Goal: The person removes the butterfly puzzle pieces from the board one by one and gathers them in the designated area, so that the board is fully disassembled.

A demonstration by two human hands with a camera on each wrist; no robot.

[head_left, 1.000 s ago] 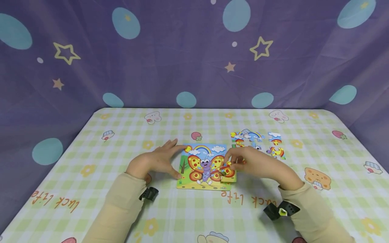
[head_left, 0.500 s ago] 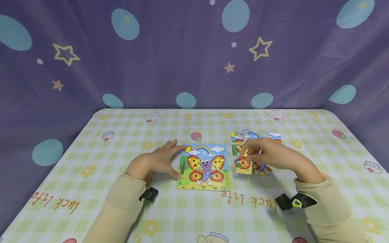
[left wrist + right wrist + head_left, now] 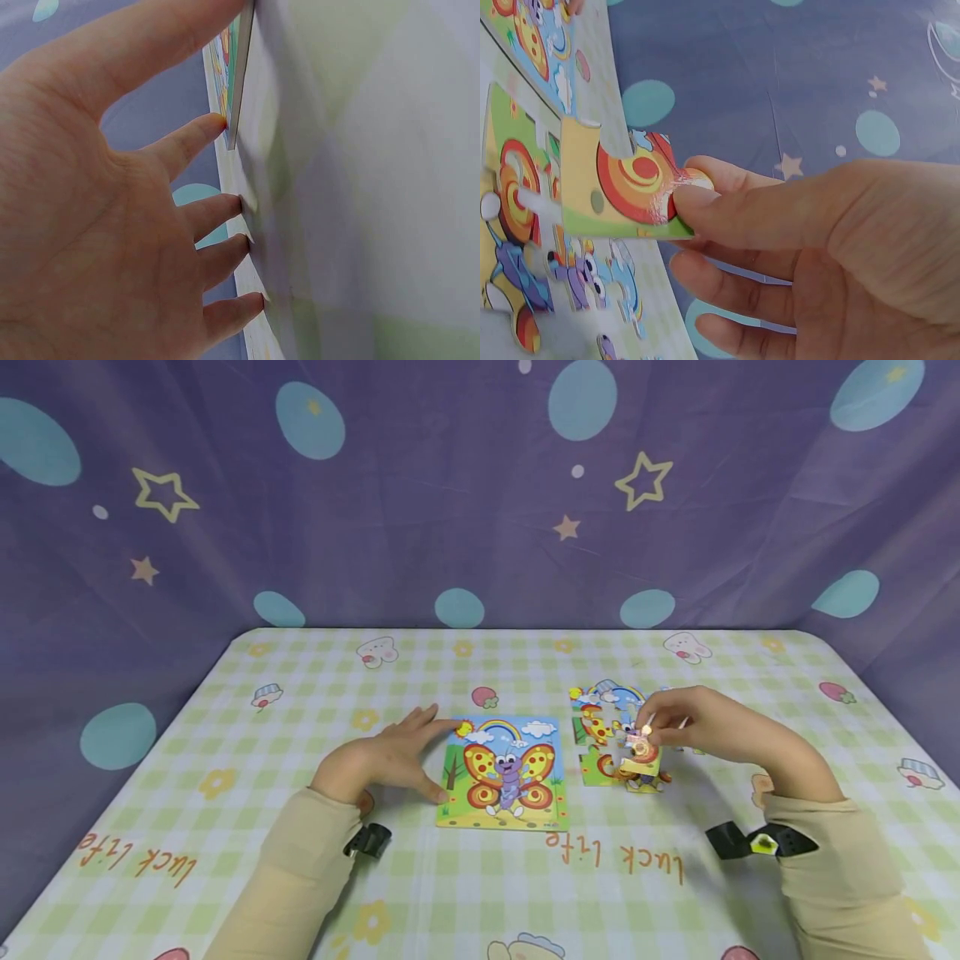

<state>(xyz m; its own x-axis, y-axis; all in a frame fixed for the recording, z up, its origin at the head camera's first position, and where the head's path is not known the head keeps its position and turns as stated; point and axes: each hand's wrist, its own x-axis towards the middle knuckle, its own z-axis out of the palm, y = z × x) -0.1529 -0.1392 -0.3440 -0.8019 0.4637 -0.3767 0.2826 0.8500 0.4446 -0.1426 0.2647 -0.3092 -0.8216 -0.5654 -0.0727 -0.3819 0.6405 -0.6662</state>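
Note:
My left hand [image 3: 393,756] rests at the left edge of a square butterfly picture board [image 3: 510,814], fingers spread. In the left wrist view its thumb and index fingertip touch the edge of the board [image 3: 234,82]. My right hand [image 3: 712,722] pinches a jigsaw piece [image 3: 630,180] between thumb and index finger. The piece carries a red and orange wing swirl with a yellow and green border. It is held tilted above several butterfly jigsaw pieces [image 3: 596,767] lying right of the board. The right hand partly covers the pieces at the right.
A checked, printed tablecloth [image 3: 480,893] covers the table. Behind its far edge hangs a purple curtain [image 3: 480,527] with stars and blue spots. A small black device is strapped at each wrist.
My right hand has moved right with the jigsaw piece, from over the board's lower right corner to above the loose pieces. The left hand and the board have stayed put.

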